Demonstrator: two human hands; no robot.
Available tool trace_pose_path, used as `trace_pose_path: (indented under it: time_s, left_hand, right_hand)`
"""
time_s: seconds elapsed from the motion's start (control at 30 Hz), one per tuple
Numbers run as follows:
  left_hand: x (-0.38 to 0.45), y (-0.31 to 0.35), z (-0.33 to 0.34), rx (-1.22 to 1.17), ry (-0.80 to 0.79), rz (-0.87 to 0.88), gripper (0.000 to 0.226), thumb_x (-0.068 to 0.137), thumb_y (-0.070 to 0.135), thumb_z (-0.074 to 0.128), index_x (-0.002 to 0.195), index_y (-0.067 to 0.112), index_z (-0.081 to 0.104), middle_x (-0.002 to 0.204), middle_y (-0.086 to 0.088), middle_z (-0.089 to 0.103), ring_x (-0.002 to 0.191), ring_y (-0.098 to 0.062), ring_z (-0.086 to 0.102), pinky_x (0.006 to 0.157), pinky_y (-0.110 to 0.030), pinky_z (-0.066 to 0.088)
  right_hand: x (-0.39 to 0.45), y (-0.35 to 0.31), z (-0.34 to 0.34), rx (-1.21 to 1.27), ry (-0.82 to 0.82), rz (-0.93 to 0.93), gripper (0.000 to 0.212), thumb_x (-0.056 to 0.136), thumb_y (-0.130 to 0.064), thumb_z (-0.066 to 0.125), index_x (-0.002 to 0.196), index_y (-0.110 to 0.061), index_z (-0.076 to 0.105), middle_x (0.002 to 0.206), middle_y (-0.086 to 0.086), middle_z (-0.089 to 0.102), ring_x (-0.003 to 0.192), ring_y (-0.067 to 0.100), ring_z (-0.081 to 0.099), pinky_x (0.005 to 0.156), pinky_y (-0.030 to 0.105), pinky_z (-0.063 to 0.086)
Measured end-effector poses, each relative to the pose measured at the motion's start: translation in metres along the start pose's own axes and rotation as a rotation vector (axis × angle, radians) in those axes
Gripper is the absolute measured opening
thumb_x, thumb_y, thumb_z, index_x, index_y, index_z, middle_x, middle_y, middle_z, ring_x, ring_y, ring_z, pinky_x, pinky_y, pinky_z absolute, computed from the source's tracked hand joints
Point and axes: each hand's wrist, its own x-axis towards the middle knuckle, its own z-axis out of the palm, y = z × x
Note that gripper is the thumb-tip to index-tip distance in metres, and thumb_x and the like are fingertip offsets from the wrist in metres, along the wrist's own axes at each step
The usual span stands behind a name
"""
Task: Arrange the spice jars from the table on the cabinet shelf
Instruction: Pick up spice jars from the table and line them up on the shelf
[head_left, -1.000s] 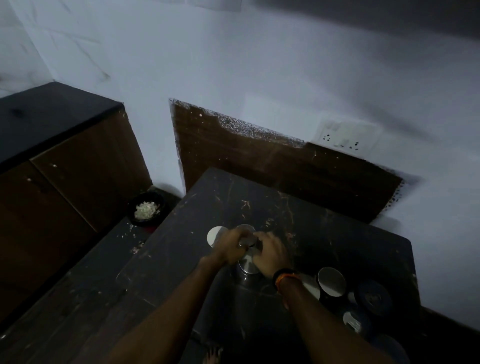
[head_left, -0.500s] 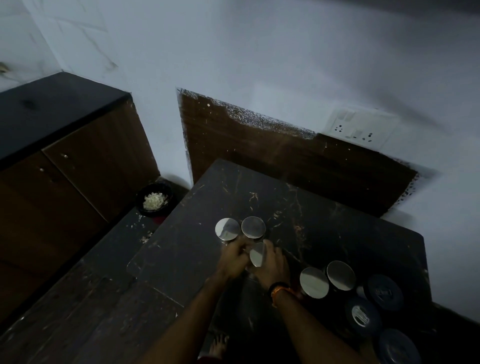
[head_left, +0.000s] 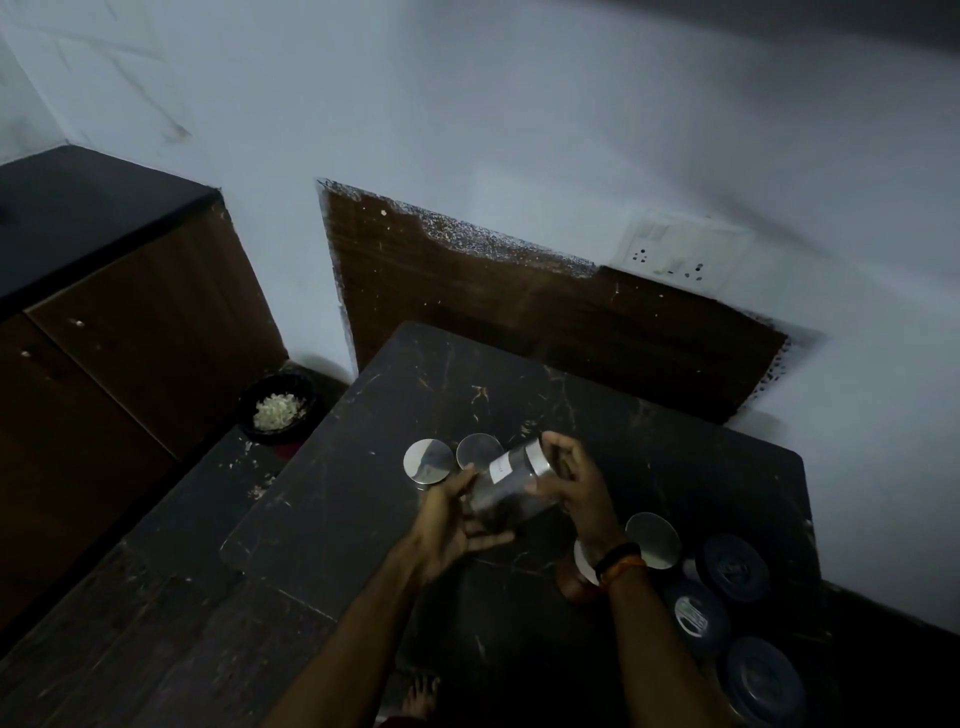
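You had the spice jar (head_left: 511, 486) up off the desk (head_left: 649, 457), tipped nearly on its side, w/ both hands on it: left hand (head_left: 451, 519) cupped under the base end, fingers wrapped round the glass; right hand (head_left: 574, 480) closed round the lid end. So neither hand was free, both were grasping the same jar. It hung just above the desk, just beside the two steel-lidded jars (head_left: 452, 460) at the desk's left-middle.

To do this step well, I'd say you needed to bring the jar upright before carrying it: tilted like that, a loose lid could let contents spill. Check the lid was tight w/ the right hand, then shift to a one-hand grip round the body, not the lid. Watch the elbow near the jars by your right wrist (head_left: 652, 538); they stood close enough to knock. The cabinet shelf wasn't visible from here; only a dark cabinet (head_left: 130, 322) stood off the desk's left side, so I can't tell where the jar was meant to land.

The jar itself: clear glass cylinder, shiny steel lid, small white label on the side near the lid, text too small to read. Contents looked dark, filling approx. the lower part, though the dim light made that hard to judge. Glass likely slick, so a firm grip made sense.

Several dark-lidded containers (head_left: 732, 569) sat at the desk's right edge.
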Motion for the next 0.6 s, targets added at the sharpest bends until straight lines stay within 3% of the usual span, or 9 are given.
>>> trace_pose_path:
  time_s: [0.1,0.17,0.27,0.33,0.47,0.6]
  left_hand:
    - [-0.007,0.004,0.01,-0.11,-0.202,-0.052,0.05,0.094,0.038,0.058,0.136,0.011,0.056,0.129,-0.028,0.062,0.109,-0.043,0.067,0.101,-0.061,0.047]
    - [-0.011,0.005,0.019,-0.141,-0.27,-0.021,0.052,0.093,0.032,0.062,0.138,0.009,0.052,0.133,-0.03,0.059,0.119,-0.048,0.06,0.099,-0.062,0.048]
    - [-0.016,0.009,0.033,-0.129,-0.341,0.064,0.057,0.082,0.024,0.076,0.133,0.006,0.057,0.135,-0.028,0.058,0.125,-0.048,0.056,0.097,-0.062,0.049]
    - [-0.02,0.012,0.046,-0.017,-0.386,0.151,0.057,0.078,0.023,0.081,0.131,0.013,0.062,0.136,-0.022,0.06,0.125,-0.045,0.057,0.098,-0.058,0.05]
    - [-0.031,0.02,0.07,0.132,-0.376,0.266,0.073,0.073,0.014,0.083,0.139,0.024,0.054,0.136,-0.016,0.059,0.122,-0.038,0.061,0.095,-0.053,0.053]
    - [-0.044,0.028,0.09,0.37,-0.323,0.436,0.078,0.071,0.015,0.084,0.137,0.04,0.052,0.13,-0.011,0.059,0.117,-0.026,0.065,0.089,-0.041,0.057]
  right_hand:
    - [-0.005,-0.015,-0.005,0.079,0.009,-0.06,0.076,0.068,-0.019,0.075,0.139,-0.024,0.049,0.139,0.007,0.056,0.127,0.029,0.056,0.106,0.057,0.045]
    - [-0.007,-0.022,-0.006,0.147,0.04,-0.087,0.077,0.069,-0.02,0.073,0.141,-0.025,0.046,0.139,0.01,0.054,0.125,0.031,0.057,0.103,0.056,0.047]
    - [-0.007,-0.028,-0.006,0.267,0.087,-0.121,0.073,0.074,-0.026,0.068,0.143,-0.026,0.045,0.136,0.012,0.057,0.12,0.033,0.061,0.093,0.049,0.053]
    - [-0.005,-0.031,-0.005,0.331,0.124,-0.128,0.066,0.08,-0.032,0.064,0.143,-0.026,0.046,0.135,0.012,0.061,0.118,0.032,0.063,0.094,0.05,0.052]
    - [-0.001,-0.042,-0.004,0.387,0.161,-0.15,0.049,0.091,-0.044,0.057,0.138,-0.031,0.052,0.13,0.011,0.065,0.117,0.032,0.065,0.089,0.049,0.055]
    - [0.002,-0.061,-0.006,0.417,0.183,-0.142,0.059,0.08,-0.061,0.063,0.133,-0.036,0.058,0.129,0.006,0.066,0.117,0.03,0.065,0.088,0.048,0.057]
